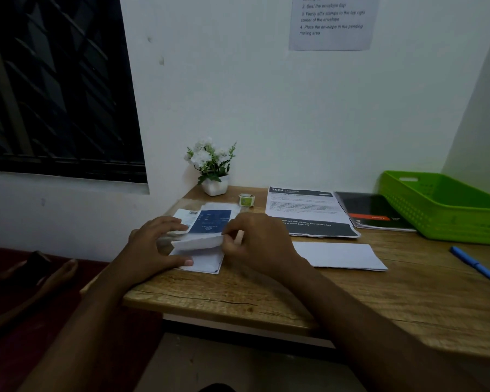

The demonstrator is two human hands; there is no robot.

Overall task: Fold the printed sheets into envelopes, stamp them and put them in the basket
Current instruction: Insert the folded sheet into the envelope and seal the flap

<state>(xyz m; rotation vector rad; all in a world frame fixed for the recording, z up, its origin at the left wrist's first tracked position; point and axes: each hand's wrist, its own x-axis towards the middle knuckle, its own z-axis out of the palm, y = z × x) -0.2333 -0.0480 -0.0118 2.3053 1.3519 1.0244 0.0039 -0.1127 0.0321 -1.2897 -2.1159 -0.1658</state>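
Observation:
A printed sheet with a blue panel (210, 222) lies at the left end of the wooden table (266, 295), its near part folded up into a white flap (198, 243). My left hand (153, 247) lies on the sheet's left side, thumb pressing its near corner. My right hand (255, 244) pinches the flap's right end. A folded white sheet (340, 256) lies to the right. Further back lies a flat printed sheet (309, 213). A small roll of stamps (246, 200) stands behind my hands. The green basket (441, 210) sits at the far right.
A white pot of artificial flowers (212, 168) stands against the wall. A dark booklet (376, 212) lies between the printed sheet and the basket. A blue pen (478, 267) lies near the right edge. An instruction sheet (331, 22) hangs on the wall.

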